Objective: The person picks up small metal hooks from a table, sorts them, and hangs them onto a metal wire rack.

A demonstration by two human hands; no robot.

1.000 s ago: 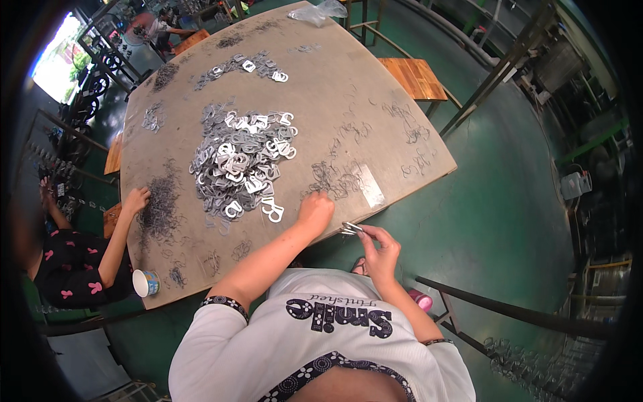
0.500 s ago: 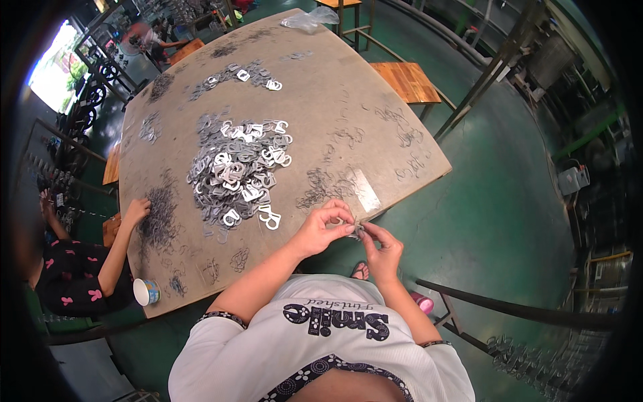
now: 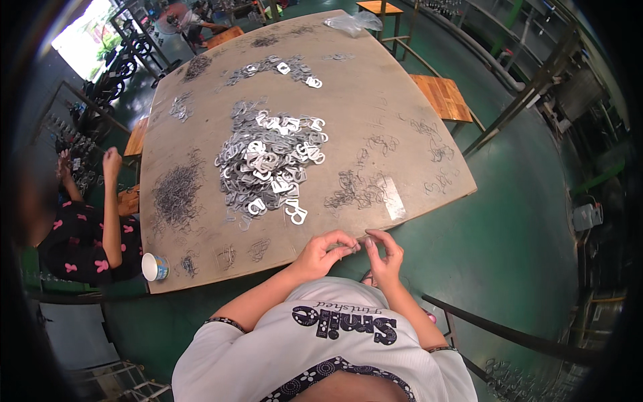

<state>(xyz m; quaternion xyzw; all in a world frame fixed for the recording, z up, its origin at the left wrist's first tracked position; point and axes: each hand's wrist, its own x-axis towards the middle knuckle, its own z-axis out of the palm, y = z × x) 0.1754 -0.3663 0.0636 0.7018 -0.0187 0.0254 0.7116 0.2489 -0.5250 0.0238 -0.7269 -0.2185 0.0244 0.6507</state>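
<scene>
My left hand (image 3: 328,254) is just off the table's near edge, its thumb and forefinger pinched at a tiny greyish piece too small to name. Close on its right, my right hand (image 3: 384,260) has thumb and forefinger curled toward each other near the same spot; whatever sits between those tips is too small to make out. Beyond the hands lies a scatter of thin dark wire pieces (image 3: 355,190) beside a pale rectangular strip (image 3: 394,199). A large heap of flat grey and white hook-shaped pieces (image 3: 268,161) covers the middle of the table (image 3: 348,120).
At the left, a co-worker's raised arm (image 3: 112,201) is beside a dark heap of wire pieces (image 3: 177,194). A paper cup (image 3: 155,266) stands at the near left corner. Wooden stools (image 3: 439,97) and a plastic bag (image 3: 351,25) are farther off. A dark rail (image 3: 509,331) runs at the right.
The view has shifted, so the table sits farther right. My hands have drawn slightly apart. The co-worker's hand has lifted away from the dark heap.
</scene>
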